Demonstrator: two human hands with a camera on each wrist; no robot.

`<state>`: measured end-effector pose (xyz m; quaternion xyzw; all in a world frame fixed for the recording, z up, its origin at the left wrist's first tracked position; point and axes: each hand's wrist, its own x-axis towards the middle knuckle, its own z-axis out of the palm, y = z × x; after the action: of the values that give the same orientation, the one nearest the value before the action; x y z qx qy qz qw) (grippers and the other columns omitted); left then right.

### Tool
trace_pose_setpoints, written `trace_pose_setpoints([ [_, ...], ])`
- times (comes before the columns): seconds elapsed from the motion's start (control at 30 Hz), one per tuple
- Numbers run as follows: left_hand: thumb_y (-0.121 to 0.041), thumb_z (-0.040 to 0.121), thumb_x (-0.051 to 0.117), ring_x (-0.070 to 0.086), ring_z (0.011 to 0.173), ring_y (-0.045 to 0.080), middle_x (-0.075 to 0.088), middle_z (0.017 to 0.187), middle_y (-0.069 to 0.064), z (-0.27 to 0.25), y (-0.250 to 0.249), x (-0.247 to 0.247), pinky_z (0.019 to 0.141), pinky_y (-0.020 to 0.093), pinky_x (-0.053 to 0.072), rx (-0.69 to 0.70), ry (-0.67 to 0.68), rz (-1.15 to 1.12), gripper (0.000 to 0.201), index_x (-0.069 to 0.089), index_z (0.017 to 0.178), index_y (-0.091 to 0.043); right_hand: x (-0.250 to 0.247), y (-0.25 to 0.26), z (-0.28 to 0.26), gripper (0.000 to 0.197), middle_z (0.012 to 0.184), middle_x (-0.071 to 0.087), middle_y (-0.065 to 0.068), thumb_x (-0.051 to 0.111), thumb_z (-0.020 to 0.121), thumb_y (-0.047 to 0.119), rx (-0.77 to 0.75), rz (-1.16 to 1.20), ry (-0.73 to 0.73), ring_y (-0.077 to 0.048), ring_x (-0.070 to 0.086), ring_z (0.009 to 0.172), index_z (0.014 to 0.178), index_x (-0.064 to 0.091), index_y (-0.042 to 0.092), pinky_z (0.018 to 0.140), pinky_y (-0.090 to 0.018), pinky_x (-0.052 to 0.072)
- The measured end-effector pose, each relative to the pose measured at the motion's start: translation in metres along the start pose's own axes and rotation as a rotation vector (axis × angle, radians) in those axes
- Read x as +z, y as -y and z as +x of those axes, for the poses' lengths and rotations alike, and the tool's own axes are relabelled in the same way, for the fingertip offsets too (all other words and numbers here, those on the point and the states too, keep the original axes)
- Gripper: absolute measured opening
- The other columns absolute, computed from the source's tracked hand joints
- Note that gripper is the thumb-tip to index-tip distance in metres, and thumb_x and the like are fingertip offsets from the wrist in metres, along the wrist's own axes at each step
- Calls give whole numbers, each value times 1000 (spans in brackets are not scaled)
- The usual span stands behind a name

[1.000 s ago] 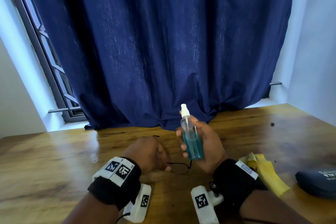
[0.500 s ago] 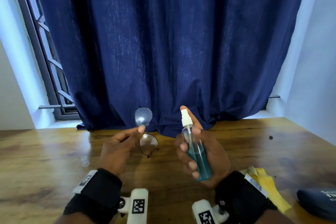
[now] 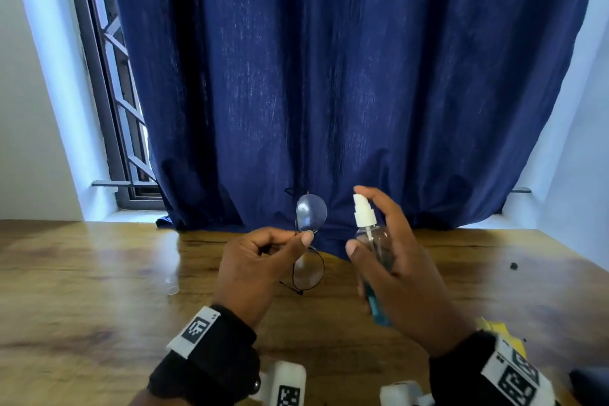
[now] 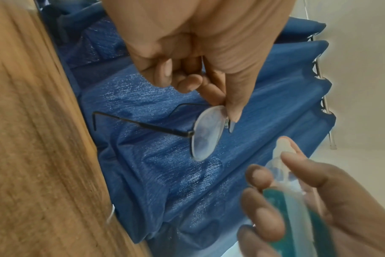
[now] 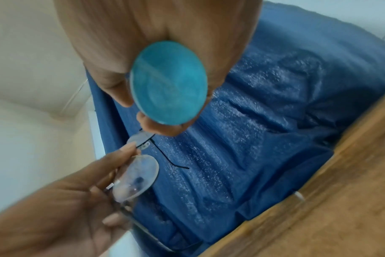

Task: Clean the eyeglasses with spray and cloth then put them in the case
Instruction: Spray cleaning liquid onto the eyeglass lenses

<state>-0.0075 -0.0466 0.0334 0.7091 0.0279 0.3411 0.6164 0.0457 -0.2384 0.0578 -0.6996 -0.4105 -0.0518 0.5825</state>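
Observation:
My left hand [image 3: 263, 260] pinches thin-framed round eyeglasses [image 3: 309, 212] at the bridge and holds them upright above the wooden table [image 3: 99, 290], one lens above the other. The left wrist view has the upper lens [image 4: 205, 132] just below my thumb and finger. My right hand [image 3: 395, 267] grips a clear spray bottle [image 3: 372, 250] of blue liquid with a white nozzle, index finger over the nozzle top, beside the upper lens. The bottle's round blue base [image 5: 168, 82] fills the right wrist view, with the glasses [image 5: 136, 177] below it. A yellow cloth [image 3: 501, 333] peeks out behind my right wrist.
A dark blue case [image 3: 590, 382] lies at the table's right front edge. A navy curtain [image 3: 329, 76] hangs behind the table and drapes onto its far edge. A barred window [image 3: 112, 92] is at the back left. A small clear cap [image 3: 172, 287] lies left of my hands.
My left hand lifted the eyeglasses off the table and turned them upright. The right hand brought the spray bottle nearer, with the index finger now over the nozzle.

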Motion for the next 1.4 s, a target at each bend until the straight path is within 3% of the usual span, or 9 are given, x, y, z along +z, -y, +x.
trace_pose_setpoints([
  [0.13,-32,83,78,75,82,21,79,78,7,-1,-1,-1,73,12,57,7,6,-16,19,78,77,-14,2,-3,0,61,74,60,-17,58,102,19,-26,-115,-30,-18,53,51,137,34,62,48,-40,53],
  [0.27,-37,80,78,75,82,24,79,78,4,-1,-3,-1,75,21,62,-4,4,0,19,79,81,-18,3,-2,0,59,73,59,-17,60,101,17,-51,-162,-33,-30,56,53,128,37,64,49,-41,53],
  [0.37,-37,81,78,75,81,26,79,76,6,1,0,-2,74,22,62,-18,-3,8,20,79,81,-17,4,0,-1,62,70,58,-16,60,101,14,-63,-150,-61,-35,56,56,136,37,60,49,-44,55],
  [0.57,-29,84,78,76,82,9,80,80,4,5,-6,-8,67,8,54,-69,-96,-79,16,79,84,-13,4,4,-5,65,72,61,-15,61,100,17,-103,-172,-13,-35,58,56,142,35,59,51,-48,53],
  [0.73,-44,74,82,73,89,15,80,87,-2,12,-5,-16,92,37,56,-165,-186,-225,28,82,88,-19,6,7,-6,64,71,61,-16,61,100,18,-102,-216,80,-31,56,52,139,35,62,49,-42,53],
  [0.9,-47,73,80,67,75,-4,79,85,-9,12,-4,-16,81,28,50,-172,-228,-214,33,81,90,-19,10,3,-6,56,73,63,-13,62,100,18,-70,-231,143,-16,56,48,134,39,56,47,-36,53],
  [1.07,-35,83,78,59,59,-10,67,62,-20,13,-2,-16,72,18,45,-162,-230,-224,22,79,93,-16,8,3,-7,63,65,61,-16,61,101,15,-55,-99,3,-37,57,50,143,38,55,44,-43,55],
  [1.23,-29,80,78,69,76,-3,80,88,-7,14,-8,-24,73,20,51,-39,-181,-147,19,79,95,-17,3,1,-7,62,60,61,-17,61,99,18,-9,32,-133,-40,60,50,141,38,58,48,-51,58],
  [1.4,-23,76,85,68,84,4,72,85,-12,19,-14,-41,74,10,52,442,-184,486,12,78,83,-29,-2,2,-5,61,72,58,-19,58,99,14,44,244,-159,-36,57,51,137,44,60,48,-45,55],
])
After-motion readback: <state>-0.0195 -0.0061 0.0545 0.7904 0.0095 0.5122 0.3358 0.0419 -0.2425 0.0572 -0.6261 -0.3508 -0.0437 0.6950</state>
